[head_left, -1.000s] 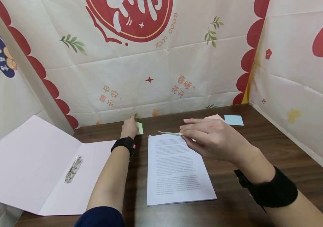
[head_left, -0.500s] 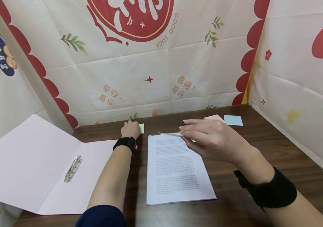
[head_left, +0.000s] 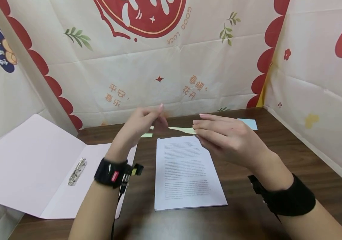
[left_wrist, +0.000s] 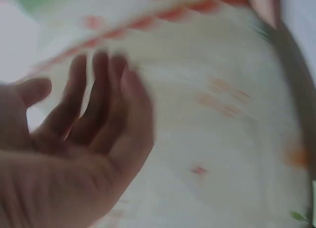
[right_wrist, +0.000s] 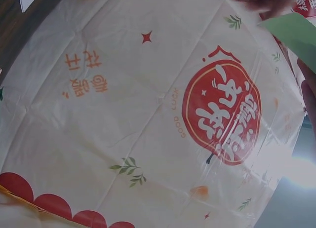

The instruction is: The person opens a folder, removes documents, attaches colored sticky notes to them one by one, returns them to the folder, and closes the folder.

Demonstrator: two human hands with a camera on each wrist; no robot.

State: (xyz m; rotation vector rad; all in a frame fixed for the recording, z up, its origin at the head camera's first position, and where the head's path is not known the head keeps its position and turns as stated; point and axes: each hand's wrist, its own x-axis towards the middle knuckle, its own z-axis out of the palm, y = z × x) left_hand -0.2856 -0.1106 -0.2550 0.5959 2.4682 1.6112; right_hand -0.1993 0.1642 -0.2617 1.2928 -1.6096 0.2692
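Note:
My right hand [head_left: 228,133] pinches a pale green sticky note [head_left: 184,130] above the far end of a printed paper stack [head_left: 186,173]. The right wrist view shows the green note [right_wrist: 296,38] at its upper right edge. My left hand [head_left: 140,125] is raised to the left of that note, blurred, its fingers loosely bent. In the left wrist view the left hand [left_wrist: 98,119] has nothing between its fingers. Another light green note [head_left: 146,135] lies on the table just beyond the left hand, partly hidden by it.
An open pale folder [head_left: 44,173] with a metal clip [head_left: 77,171] lies at the left. A blue sticky note [head_left: 249,124] is on the wooden table [head_left: 243,203] at the back right. Printed cloth [head_left: 158,56] walls the table's back and sides.
My left hand has come up off the table from beside the green note and moved right, toward the right hand. The right hand has stayed nearly in place with its note.

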